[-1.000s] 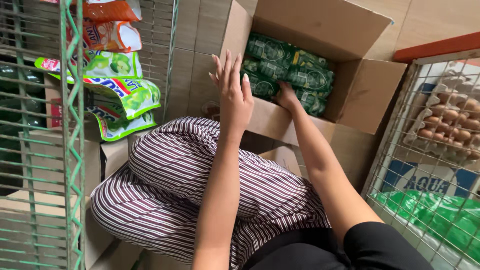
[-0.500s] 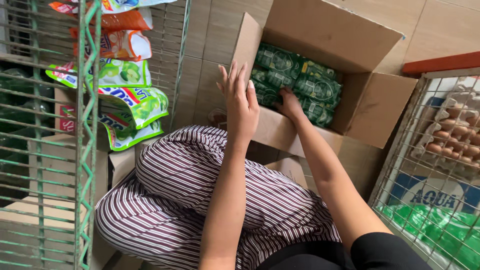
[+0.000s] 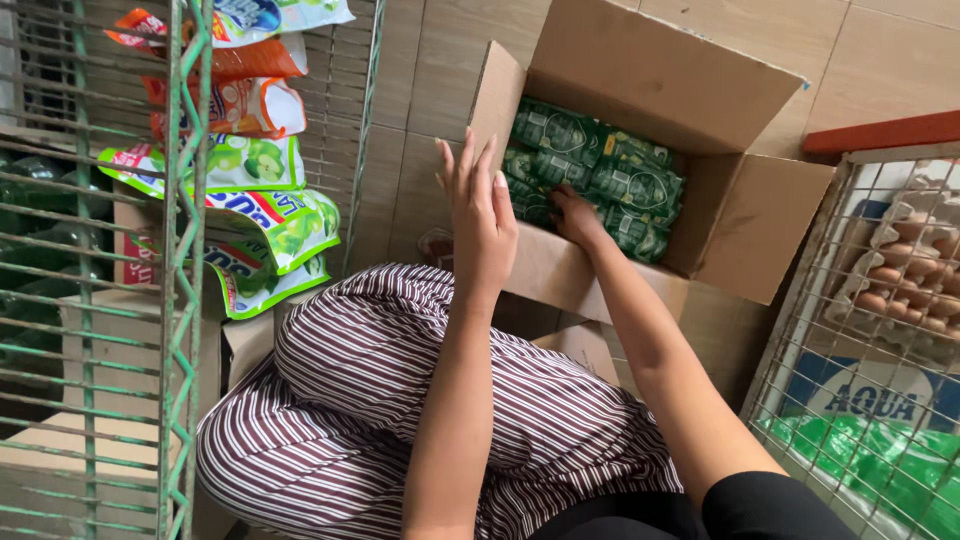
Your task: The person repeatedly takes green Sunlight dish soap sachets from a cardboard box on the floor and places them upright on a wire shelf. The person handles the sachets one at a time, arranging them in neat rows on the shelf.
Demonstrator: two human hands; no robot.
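- Head view shows my right hand down inside the cardboard box, fingers on the green packs; I cannot tell if it grips one.
- My left hand is flat and open, holding nothing, over the near flap.
- I think the box is mostly full, nothing taken out.
- Room is tight: green wire rack left, wire cage right, my striped knees below.
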